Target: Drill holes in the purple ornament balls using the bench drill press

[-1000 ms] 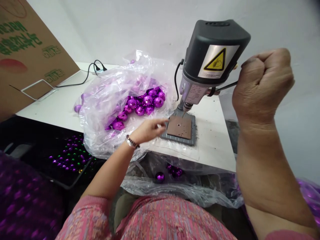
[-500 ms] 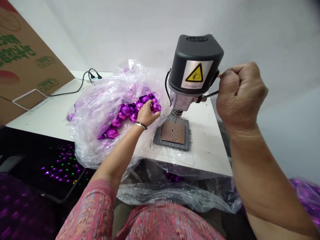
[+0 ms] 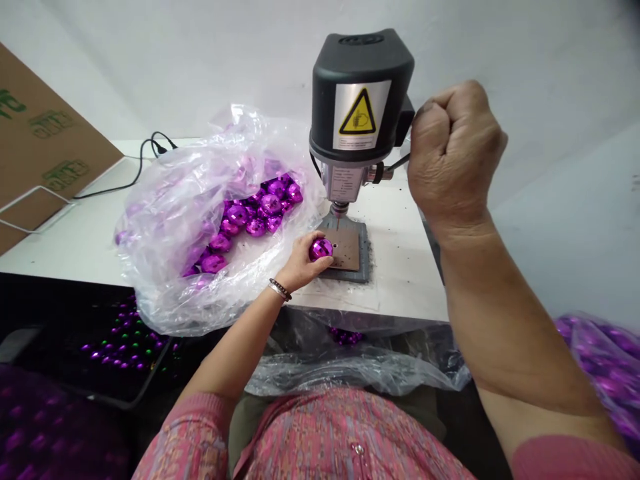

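My left hand pinches a shiny purple faceted ball between thumb and fingers. The ball is over the left part of a brown square plate with a small hole, which lies on the grey base of a small drill press. Its thin bit points down behind the ball, apart from it. My right hand is closed in a fist round the press's feed lever, at the right of the motor housing; the grip itself is hidden by the fingers.
An open clear plastic bag of purple balls lies left on the white table. A cardboard box and black cable are farther left. Another bag of purple balls sits low right. Dark shavings surround the base.
My left hand has moved from the bag down and right to the plate, carrying the purple ball. My right hand stays on the lever. The whole view has shifted somewhat.
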{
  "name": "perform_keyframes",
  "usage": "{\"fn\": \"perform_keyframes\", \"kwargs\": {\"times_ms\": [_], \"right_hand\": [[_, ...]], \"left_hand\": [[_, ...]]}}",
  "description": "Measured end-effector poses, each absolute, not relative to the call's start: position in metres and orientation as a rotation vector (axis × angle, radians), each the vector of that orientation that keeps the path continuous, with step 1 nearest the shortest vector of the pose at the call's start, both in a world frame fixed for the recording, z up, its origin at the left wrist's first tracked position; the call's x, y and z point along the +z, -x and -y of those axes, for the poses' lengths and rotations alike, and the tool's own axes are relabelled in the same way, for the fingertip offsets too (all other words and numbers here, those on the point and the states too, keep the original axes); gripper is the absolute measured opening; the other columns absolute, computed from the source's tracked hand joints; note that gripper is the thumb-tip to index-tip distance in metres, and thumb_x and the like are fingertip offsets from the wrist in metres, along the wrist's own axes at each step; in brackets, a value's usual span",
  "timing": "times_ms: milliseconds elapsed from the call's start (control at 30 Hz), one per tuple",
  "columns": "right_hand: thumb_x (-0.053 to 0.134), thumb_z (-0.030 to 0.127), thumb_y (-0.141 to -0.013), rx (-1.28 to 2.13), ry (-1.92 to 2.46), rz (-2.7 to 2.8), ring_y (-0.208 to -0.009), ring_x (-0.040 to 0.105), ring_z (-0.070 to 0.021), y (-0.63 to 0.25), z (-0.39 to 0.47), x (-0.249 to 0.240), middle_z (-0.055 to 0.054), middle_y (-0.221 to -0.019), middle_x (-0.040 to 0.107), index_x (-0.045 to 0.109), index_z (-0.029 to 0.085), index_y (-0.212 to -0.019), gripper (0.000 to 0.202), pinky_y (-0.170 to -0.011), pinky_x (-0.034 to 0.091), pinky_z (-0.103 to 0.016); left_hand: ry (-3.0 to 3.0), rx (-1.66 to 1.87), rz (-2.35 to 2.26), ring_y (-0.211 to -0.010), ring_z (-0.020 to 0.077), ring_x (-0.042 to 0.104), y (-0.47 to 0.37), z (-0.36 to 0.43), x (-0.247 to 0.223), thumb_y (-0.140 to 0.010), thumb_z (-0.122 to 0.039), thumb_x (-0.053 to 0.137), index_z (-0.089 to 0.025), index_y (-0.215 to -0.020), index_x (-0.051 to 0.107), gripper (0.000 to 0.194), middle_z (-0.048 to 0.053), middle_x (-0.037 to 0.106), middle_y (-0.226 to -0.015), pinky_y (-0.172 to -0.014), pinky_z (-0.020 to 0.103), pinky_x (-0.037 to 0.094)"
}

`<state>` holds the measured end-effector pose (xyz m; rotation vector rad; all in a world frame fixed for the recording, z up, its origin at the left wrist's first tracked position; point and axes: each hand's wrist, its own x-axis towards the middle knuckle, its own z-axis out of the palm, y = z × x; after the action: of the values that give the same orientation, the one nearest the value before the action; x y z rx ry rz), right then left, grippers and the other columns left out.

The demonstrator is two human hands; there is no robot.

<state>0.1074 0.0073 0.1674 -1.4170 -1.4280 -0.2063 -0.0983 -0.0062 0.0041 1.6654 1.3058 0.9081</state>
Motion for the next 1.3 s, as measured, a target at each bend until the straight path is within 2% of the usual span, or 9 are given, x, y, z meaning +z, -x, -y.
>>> {"fn": "perform_keyframes", "kwargs": {"times_ms": [67,133,267,367,600,867,1067,1133,1300], "right_hand": [[0.031,0.038,-0.093,-0.207,1.414,1.439,-0.072,0.04,-0.01,-0.107,-0.006,0.168,-0.003,-0.08,0.051,0.042,0.018,-0.081,0.025,-0.077,0.031,-0.026],[0.029,0.038,-0.092,-0.206,1.43,1.452,-0.071,0.037,-0.0099,-0.107,-0.007,0.17,-0.003,-0.08,0.049,0.039,0.019,-0.081,0.024,-0.078,0.031,-0.027],[0.031,0.031,-0.093,-0.138,1.553,1.468,-0.07,0.033,-0.0084,-0.107,-0.017,0.188,-0.001,-0.077,0.039,0.028,0.019,-0.076,0.021,-0.085,0.034,-0.03],[0.033,0.024,-0.095,-0.056,1.659,1.444,-0.074,0.032,-0.0073,-0.107,-0.03,0.204,0.001,-0.075,0.032,0.023,0.018,-0.07,0.027,-0.093,0.036,-0.033],[0.036,0.017,-0.095,0.001,1.694,1.391,-0.073,0.03,-0.0058,-0.106,-0.052,0.213,0.003,-0.07,0.026,0.023,0.017,-0.066,0.032,-0.1,0.037,-0.037],[0.033,0.016,-0.096,-0.015,1.688,1.407,-0.081,0.041,-0.0072,-0.106,-0.051,0.21,0.002,-0.073,0.027,0.022,0.017,-0.068,0.03,-0.104,0.037,-0.038],[0.032,0.016,-0.097,-0.012,1.656,1.417,-0.081,0.041,-0.0067,-0.107,-0.053,0.211,0.002,-0.073,0.025,0.023,0.017,-0.068,0.03,-0.105,0.037,-0.038],[0.032,0.016,-0.096,-0.019,1.659,1.415,-0.081,0.042,-0.0072,-0.107,-0.054,0.21,0.002,-0.073,0.026,0.023,0.017,-0.069,0.03,-0.104,0.037,-0.038],[0.032,0.015,-0.095,-0.016,1.668,1.417,-0.084,0.045,-0.0082,-0.107,-0.054,0.209,0.001,-0.074,0.028,0.022,0.018,-0.069,0.028,-0.102,0.038,-0.036]], "left_hand": [[-1.731,0.89,-1.36,-0.114,0.0238,0.058,0.098,0.001,0.001,-0.066,-0.031,0.076,-0.019,-0.126,0.05,0.066,0.01,0.062,-0.121,-0.103,0.04,0.045],[-1.651,0.857,-1.374,-0.096,0.0193,0.063,0.099,-0.004,-0.003,-0.071,-0.034,0.074,-0.017,-0.13,0.046,0.067,0.007,0.066,-0.108,-0.092,0.037,0.05],[-1.482,0.823,-1.313,-0.08,0.0139,0.063,0.1,-0.015,-0.005,-0.078,-0.041,0.07,-0.017,-0.122,0.051,0.054,0.005,0.069,-0.097,-0.075,0.029,0.052],[-1.468,0.784,-1.347,-0.08,0.0137,0.064,0.098,-0.02,-0.002,-0.076,-0.042,0.072,-0.017,-0.121,0.056,0.054,0.005,0.07,-0.098,-0.072,0.027,0.052],[-1.561,0.768,-1.432,-0.087,0.0163,0.066,0.09,-0.026,0.001,-0.071,-0.041,0.077,-0.017,-0.116,0.067,0.051,0.005,0.073,-0.097,-0.082,0.029,0.053],[-1.651,0.737,-1.455,-0.089,0.0174,0.067,0.087,-0.03,0.006,-0.072,-0.038,0.076,-0.017,-0.114,0.07,0.048,0.004,0.074,-0.098,-0.085,0.029,0.053],[-1.778,0.625,-1.54,-0.096,0.0197,0.066,0.078,-0.028,0.017,-0.07,-0.038,0.075,-0.016,-0.126,0.066,0.061,0.006,0.074,-0.107,-0.089,0.031,0.051],[-1.84,0.578,-1.557,-0.092,0.0197,0.065,0.075,-0.029,0.022,-0.07,-0.037,0.076,-0.016,-0.125,0.067,0.06,0.005,0.074,-0.103,-0.087,0.031,0.05],[-1.929,0.503,-1.524,-0.078,0.0181,0.063,0.071,-0.031,0.029,-0.071,-0.036,0.073,-0.014,-0.107,0.072,0.042,0.004,0.072,-0.087,-0.076,0.028,0.049]]}}
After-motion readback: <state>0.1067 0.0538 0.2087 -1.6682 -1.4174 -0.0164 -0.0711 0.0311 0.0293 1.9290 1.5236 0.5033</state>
